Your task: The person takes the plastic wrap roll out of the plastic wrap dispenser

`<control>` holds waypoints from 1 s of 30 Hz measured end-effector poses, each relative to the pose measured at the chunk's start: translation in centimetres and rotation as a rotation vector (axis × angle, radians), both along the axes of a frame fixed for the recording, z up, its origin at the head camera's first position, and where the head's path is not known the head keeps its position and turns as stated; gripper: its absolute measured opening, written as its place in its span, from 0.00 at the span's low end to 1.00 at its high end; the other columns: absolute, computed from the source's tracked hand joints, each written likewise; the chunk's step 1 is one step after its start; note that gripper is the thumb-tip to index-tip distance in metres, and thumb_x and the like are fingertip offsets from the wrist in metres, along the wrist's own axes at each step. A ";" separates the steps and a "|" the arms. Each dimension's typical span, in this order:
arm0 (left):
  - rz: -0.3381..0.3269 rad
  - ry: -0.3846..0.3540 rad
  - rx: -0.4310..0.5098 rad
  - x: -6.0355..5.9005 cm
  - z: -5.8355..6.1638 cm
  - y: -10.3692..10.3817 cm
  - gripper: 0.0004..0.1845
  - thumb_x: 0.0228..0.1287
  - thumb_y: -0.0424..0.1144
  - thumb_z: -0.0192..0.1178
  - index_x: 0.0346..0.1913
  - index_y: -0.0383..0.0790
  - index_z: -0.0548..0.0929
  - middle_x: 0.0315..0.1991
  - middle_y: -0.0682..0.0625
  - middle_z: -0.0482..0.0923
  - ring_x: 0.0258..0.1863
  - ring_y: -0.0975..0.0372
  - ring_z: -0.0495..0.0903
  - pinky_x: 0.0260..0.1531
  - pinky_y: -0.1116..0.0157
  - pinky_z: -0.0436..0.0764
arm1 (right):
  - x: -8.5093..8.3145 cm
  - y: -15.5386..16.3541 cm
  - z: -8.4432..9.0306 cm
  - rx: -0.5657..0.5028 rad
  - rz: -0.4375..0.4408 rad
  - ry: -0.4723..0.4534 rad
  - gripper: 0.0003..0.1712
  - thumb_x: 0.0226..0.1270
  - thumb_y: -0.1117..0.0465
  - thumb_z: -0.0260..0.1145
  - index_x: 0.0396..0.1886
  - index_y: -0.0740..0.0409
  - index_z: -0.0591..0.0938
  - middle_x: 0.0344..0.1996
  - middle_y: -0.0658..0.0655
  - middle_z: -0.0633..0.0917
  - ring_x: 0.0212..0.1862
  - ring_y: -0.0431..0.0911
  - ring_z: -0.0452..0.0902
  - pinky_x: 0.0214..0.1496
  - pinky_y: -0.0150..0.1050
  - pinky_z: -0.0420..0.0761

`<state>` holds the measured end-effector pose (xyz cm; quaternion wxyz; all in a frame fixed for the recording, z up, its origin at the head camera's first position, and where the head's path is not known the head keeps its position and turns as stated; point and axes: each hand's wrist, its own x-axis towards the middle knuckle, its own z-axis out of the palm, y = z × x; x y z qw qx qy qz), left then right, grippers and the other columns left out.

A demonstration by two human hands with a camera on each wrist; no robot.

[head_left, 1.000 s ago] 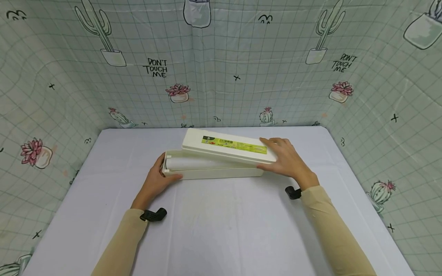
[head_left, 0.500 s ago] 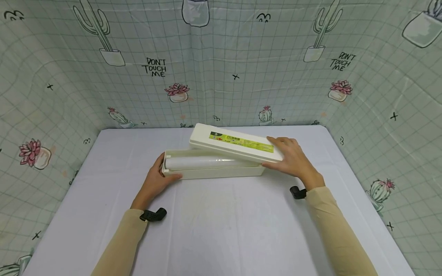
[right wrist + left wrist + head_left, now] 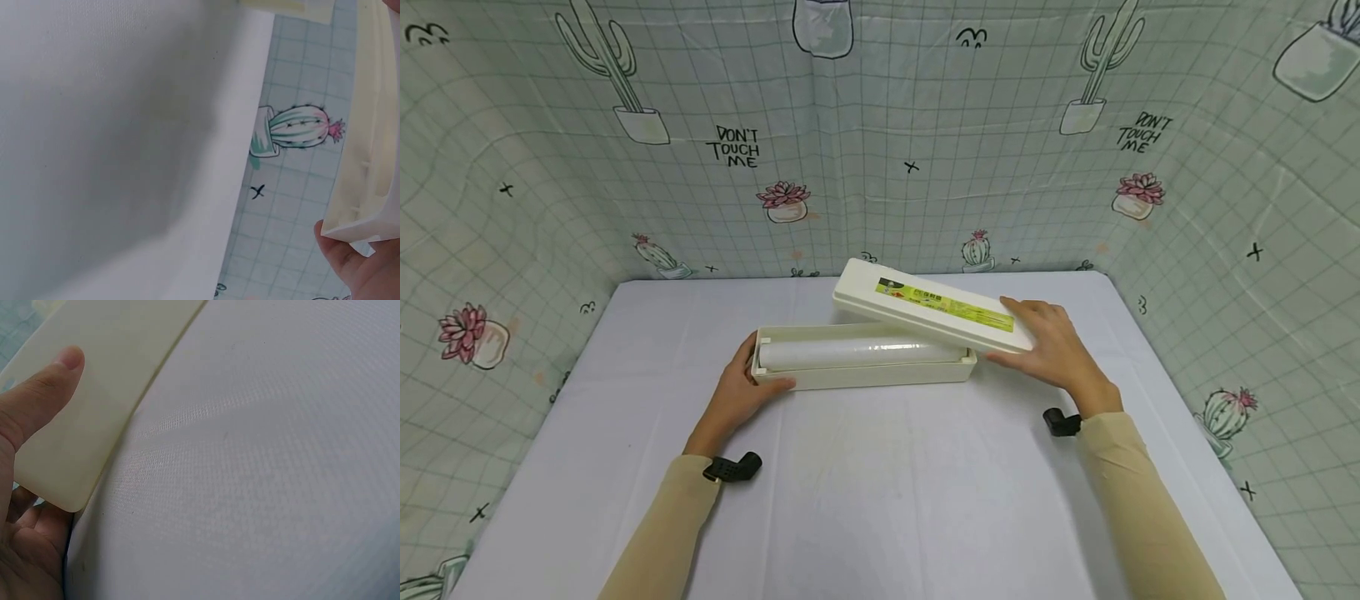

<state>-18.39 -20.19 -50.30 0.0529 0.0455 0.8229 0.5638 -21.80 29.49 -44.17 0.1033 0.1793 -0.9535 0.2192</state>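
A long cream box (image 3: 880,375) rests on the table, with a white roll of film (image 3: 850,352), probably cling film, lying lengthwise inside. My left hand (image 3: 739,392) grips the box's left end, the thumb along its front wall; in the left wrist view that thumb (image 3: 47,390) presses flat on the cream side. My right hand (image 3: 1052,350) holds the white lid (image 3: 925,304), which bears a yellow-green label, by its right end. Raised and slanted, the lid hangs above and behind the box's right part. The right wrist view shows the lid's hollow underside (image 3: 369,156) over the right hand's fingers.
A white cloth covers the table (image 3: 865,492). Behind it and on both sides hangs a grid-patterned curtain (image 3: 880,125) with cactus drawings. Each wrist wears a small black camera (image 3: 733,467).
My right hand has carried the lid to the right and upward, its left end swinging up and back. More of the roll now shows. The left hand and box have stayed in place.
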 end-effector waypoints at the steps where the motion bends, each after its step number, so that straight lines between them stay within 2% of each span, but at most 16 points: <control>1: -0.001 -0.001 0.002 0.0 0.0 0.0 0.58 0.62 0.43 0.76 0.85 0.49 0.45 0.75 0.40 0.64 0.69 0.47 0.72 0.65 0.49 0.73 | 0.0 0.2 0.0 -0.001 -0.002 0.002 0.54 0.51 0.40 0.81 0.75 0.55 0.72 0.63 0.69 0.79 0.65 0.67 0.70 0.66 0.63 0.65; 18: 0.015 -0.015 -0.019 0.0 0.1 0.0 0.59 0.61 0.45 0.76 0.85 0.49 0.45 0.74 0.40 0.65 0.68 0.47 0.72 0.66 0.48 0.72 | 1.1 2.5 -0.1 -0.017 -0.111 -0.076 0.55 0.54 0.38 0.80 0.78 0.51 0.69 0.67 0.71 0.74 0.66 0.71 0.65 0.63 0.67 0.66; 30: 0.010 -0.021 0.003 0.0 0.2 0.1 0.59 0.60 0.44 0.77 0.84 0.51 0.46 0.74 0.41 0.65 0.68 0.49 0.72 0.65 0.52 0.73 | 1.4 4.2 -0.5 -0.050 -0.118 -0.051 0.54 0.53 0.41 0.81 0.76 0.56 0.71 0.65 0.73 0.76 0.65 0.70 0.67 0.65 0.66 0.63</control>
